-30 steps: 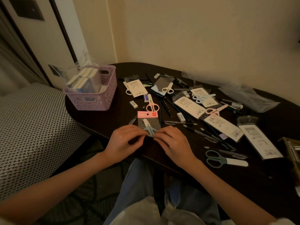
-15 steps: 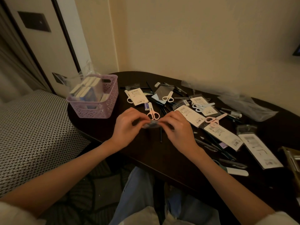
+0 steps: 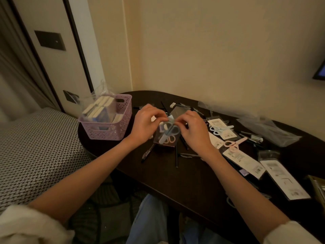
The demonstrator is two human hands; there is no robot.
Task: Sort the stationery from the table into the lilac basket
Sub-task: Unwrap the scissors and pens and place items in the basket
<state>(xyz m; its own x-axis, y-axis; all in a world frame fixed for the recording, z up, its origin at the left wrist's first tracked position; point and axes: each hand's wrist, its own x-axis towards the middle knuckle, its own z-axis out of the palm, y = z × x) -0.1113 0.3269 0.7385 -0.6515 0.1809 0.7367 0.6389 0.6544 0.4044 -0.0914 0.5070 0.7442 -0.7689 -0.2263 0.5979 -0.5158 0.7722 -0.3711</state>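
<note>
Right of the perforated lilac basket [image 3: 107, 128], left hand [image 3: 146, 125] and right hand [image 3: 192, 129] pinch a glossy clear packet [image 3: 166, 136] holding blue round-handled scissors [image 3: 169, 131].

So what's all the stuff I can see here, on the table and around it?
lilac basket: one, lilac, table's left end, holding boxes
clear packet of scissors: one, blue scissors inside, held up above the table
blue scissors on card: one, right of the hands
pink scissors: one, loose, right side
white packaging cards: several, right edge
black pens: several, scattered
table: one, dark brown
left hand: pinches the packet's top
right hand: pinches the packet's top
</note>
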